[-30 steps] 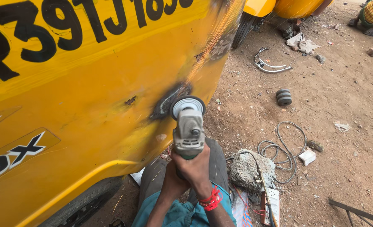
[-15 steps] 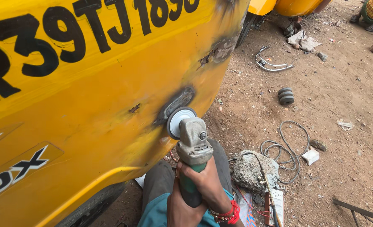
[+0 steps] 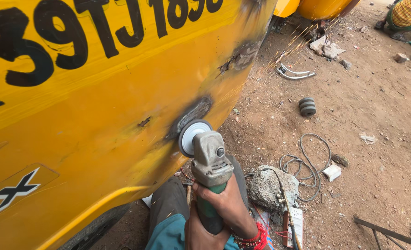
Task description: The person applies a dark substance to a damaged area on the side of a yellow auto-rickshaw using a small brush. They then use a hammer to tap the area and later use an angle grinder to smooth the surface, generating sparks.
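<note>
Item: grey-headed angle grinder with green body (image 3: 208, 173), gripped by 2 hands. Right hand (image 3: 227, 203), red beaded bracelet at the wrist, is closed around the body just behind the head; left hand (image 3: 200, 231) is wrapped around the rear of the body below. White grinding disc (image 3: 190, 136) is pressed against a scorched bare-metal patch (image 3: 191, 115) on the yellow vehicle panel (image 3: 99, 134); sparks are thrown toward the upper right. Nearby on dirt ground (image 3: 376, 115): grey rock (image 3: 272, 187), coiled cable (image 3: 307, 164).

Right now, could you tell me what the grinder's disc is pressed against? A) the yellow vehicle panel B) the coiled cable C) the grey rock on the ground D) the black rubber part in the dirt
A: the grinder has its disc on a bare patch of the yellow panel, and sparks fly.
</note>
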